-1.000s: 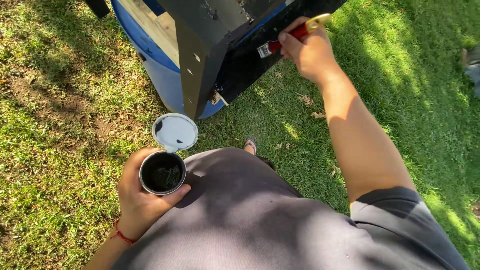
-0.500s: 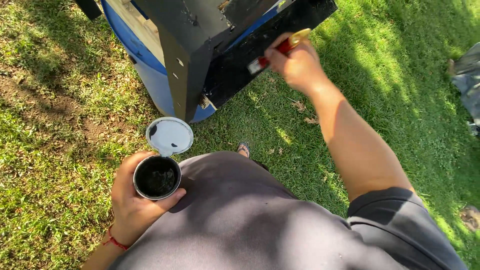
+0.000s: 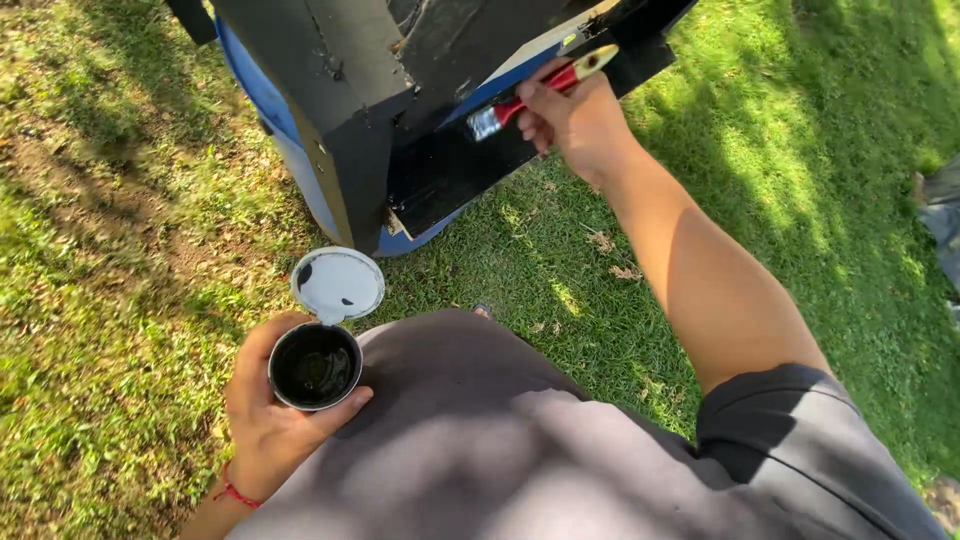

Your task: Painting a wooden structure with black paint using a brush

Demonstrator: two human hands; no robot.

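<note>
The right hand [image 3: 575, 120] pinches a red-handled paintbrush [image 3: 540, 92] against the black-painted box [image 3: 340, 90]. Below the box, the left hand [image 3: 270, 420] wraps an open paint tin [image 3: 314, 366] (lid [image 3: 338, 284] hinged back); tilting it could spill paint onto the grass [image 3: 100, 250].

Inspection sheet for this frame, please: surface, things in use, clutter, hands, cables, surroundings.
Surface: sunlit grass with bare patches.
Things in use: red-handled paintbrush against a black-painted panel; small tin of black paint, its white lid hinged open.
Clutter: dry leaves on the grass.
Hands: right hand grips the brush; left hand holds the tin.
Cables: nothing seen.
Surroundings: blue barrel behind the panel; grey fabric at the right edge.
</note>
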